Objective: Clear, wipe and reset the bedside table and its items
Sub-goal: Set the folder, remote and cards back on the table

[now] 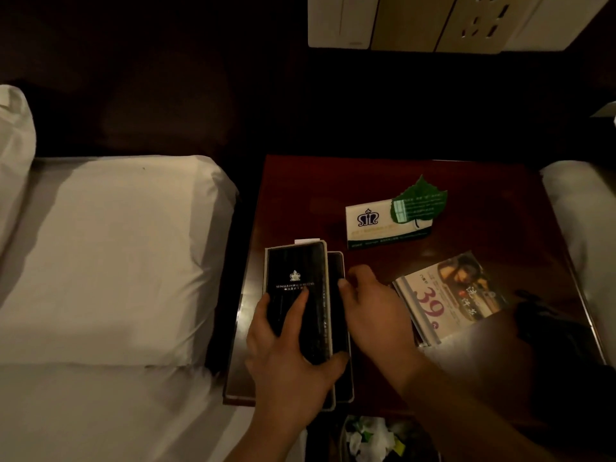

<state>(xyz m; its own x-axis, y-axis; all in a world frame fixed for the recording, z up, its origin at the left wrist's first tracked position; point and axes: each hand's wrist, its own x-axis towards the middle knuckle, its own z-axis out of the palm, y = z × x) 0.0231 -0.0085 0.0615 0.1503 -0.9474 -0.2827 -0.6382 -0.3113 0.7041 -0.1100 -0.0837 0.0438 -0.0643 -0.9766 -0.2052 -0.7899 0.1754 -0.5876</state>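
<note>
A dark wooden bedside table (300, 181) stands between two beds. My left hand (286, 365) grips a black folder (300, 271) with a crown emblem at the table's left front, fingers on the cover and thumb under its right edge. A second dark folder (336, 265) lies beneath it. My right hand (373, 311) touches the right edge of the folders, fingers curled. A white tent card (370, 225) with a green leaf card (420, 203) stands further back. At the right lies a pink "39" leaflet (446, 295).
A white pillow (110, 255) and bed sheet fill the left. Another white bed edge (580, 208) is at the right. A bin (373, 438) with crumpled paper sits below the table's front. Wall switches and sockets (433, 21) are above. A dark object (546, 325) lies at the table's right front.
</note>
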